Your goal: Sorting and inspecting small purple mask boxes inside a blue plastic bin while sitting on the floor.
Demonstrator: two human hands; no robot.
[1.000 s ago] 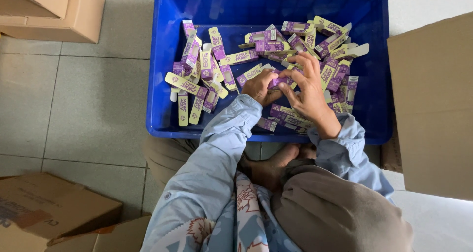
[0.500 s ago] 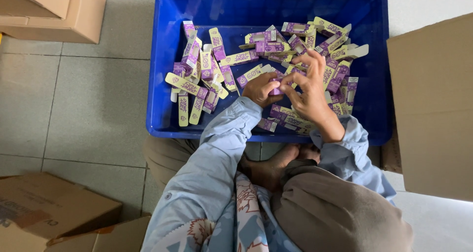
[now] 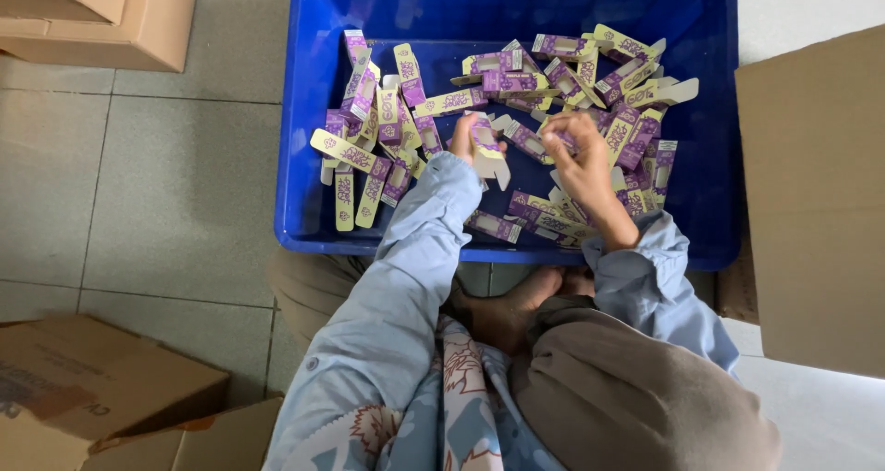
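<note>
While purple-and-cream cartons (image 3: 516, 84) fill the blue bin (image 3: 313, 111), both hands (image 3: 576, 158) grip one each.

We see blue bin (image 3: 313, 111): smooth glossy plastic. Purple-and-cream cartons (image 3: 516, 84): thin printed card, slight sheen. Shipping boxes (image 3: 101, 15): matt brown corrugated cardboard. Floor tiles (image 3: 175, 176): matt grey, faintly mottled. Sleeves (image 3: 406, 277): soft light-blue cloth.

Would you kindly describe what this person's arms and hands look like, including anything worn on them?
Both arms wear long, loose, light blue sleeves ending in buttoned-looking cuffs at the wrists. The left hand and right hand are bare: no gloves, and no rings or watch that I can make out.
</note>
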